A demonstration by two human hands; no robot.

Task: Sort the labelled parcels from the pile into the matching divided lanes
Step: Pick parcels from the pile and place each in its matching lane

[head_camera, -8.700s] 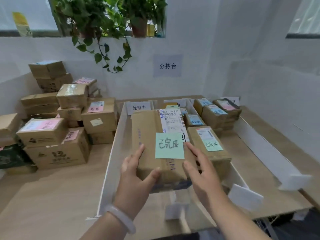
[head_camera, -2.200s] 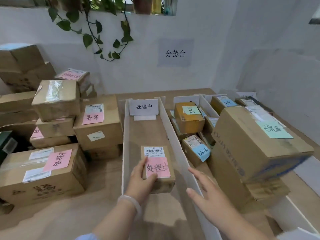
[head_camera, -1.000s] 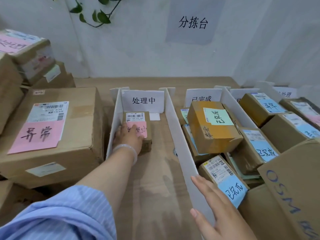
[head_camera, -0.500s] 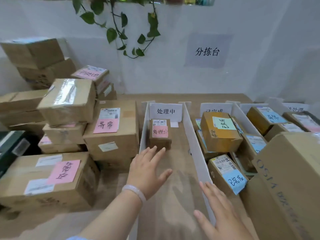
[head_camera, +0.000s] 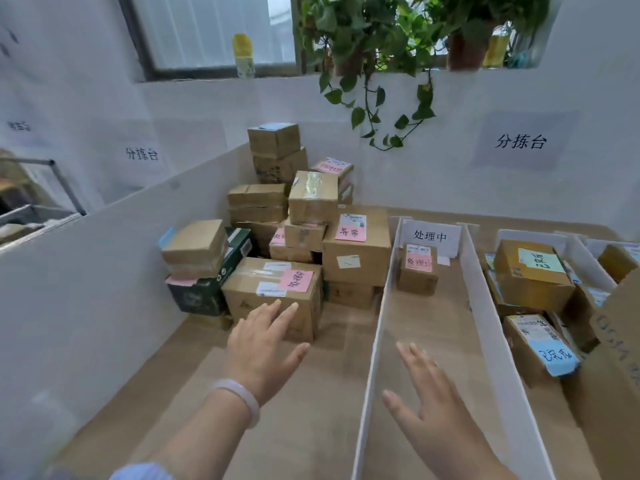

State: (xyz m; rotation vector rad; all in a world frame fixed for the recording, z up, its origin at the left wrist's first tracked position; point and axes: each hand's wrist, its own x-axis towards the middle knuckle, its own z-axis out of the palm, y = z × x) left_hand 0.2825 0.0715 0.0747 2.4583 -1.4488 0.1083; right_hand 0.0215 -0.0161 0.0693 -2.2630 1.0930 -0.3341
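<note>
Empty hands, fingers spread: left hand (head_camera: 263,344) near the front pink-noted parcel (head_camera: 273,292), right hand (head_camera: 427,396) over a lane (head_camera: 426,323); gripping both its sides seems wisest.

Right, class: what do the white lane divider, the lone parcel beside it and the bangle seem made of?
Lane divider: likely matte white foam board, thin, stiff, clean-edged.
Lone parcel: dull brown cardboard, labelled.
Bangle: pale, glossy; stone or glass, unclear.
</note>
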